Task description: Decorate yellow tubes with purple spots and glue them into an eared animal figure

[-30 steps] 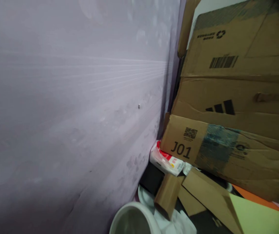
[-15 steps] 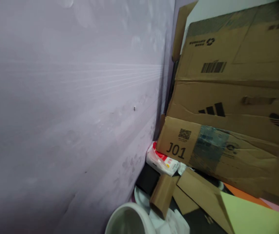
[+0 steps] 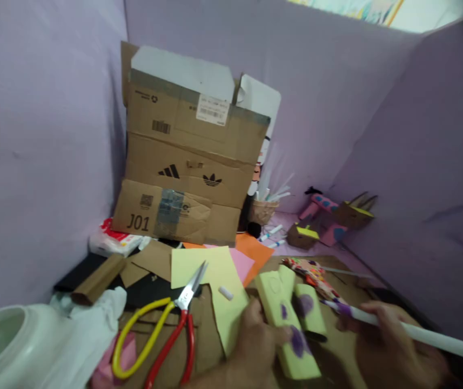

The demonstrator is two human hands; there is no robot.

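Note:
My left hand is closed around the edge of a yellow paper-covered piece with purple spots, its thumb lying across the near part. Just to the right stands a short yellow tube bearing one purple patch. A white marker with a purple end is pinched in my right hand, its coloured end pointing left towards the tube. Scissors with one yellow and one red handle lie spread to the left of my left hand. A small white piece rests on yellow paper.
A flattened cardboard box leans at the back wall. A white container and a brown cardboard tube are at the left. Pink animal-like models, a brown basket and markers stand or lie at the back right.
My view has swung right, from the left wall to the work surface. Both hands, the scissors and the spotted yellow pieces have come into view.

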